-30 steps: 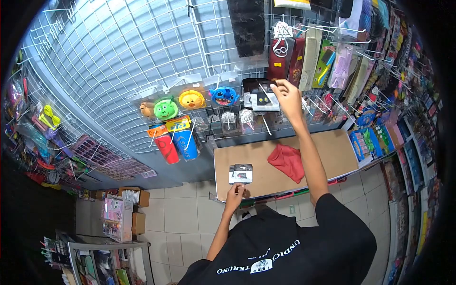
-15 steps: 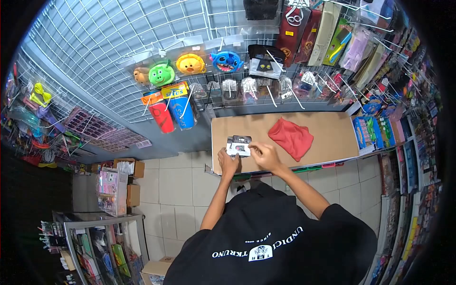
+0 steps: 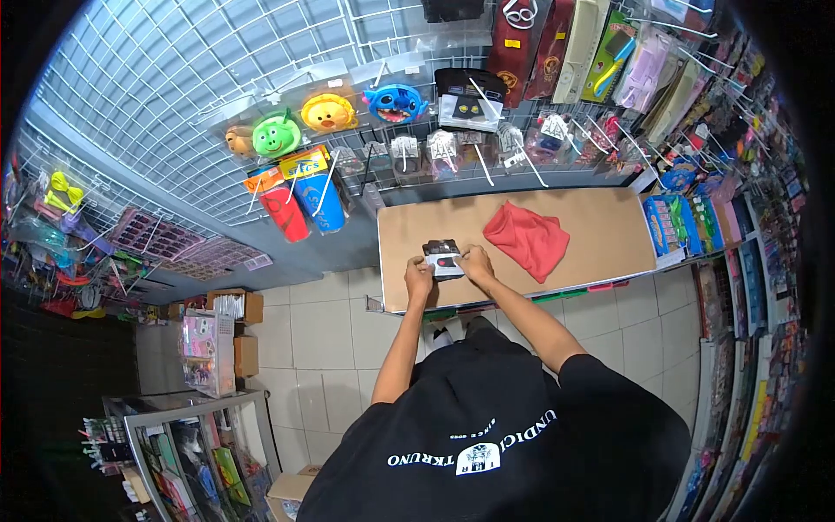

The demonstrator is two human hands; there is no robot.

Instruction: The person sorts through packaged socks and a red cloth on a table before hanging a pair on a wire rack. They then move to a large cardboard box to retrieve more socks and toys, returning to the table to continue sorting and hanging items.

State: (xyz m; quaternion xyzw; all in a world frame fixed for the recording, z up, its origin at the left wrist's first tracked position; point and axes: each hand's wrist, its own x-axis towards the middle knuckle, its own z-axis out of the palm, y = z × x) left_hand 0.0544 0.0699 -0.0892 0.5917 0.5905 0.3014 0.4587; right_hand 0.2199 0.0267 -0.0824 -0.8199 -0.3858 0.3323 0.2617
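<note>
Brown counter [image 3: 404,228] — left hand [image 3: 419,278], right hand [image 3: 476,264] holding packets [image 3: 444,263]; blue box [image 3: 687,224] contains packs [image 3: 659,230].

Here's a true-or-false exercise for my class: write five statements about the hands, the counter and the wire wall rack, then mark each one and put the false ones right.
1. The left hand and right hand are both at the small package. True.
2. The red cloth lies to the left of both hands. False: it lies to their right.
3. The blue face pouch hangs to the right of the yellow one. True.
4. The blue case hangs to the left of the red case. False: it hangs to the right of it.
5. The counter has a brown top. True.
</note>
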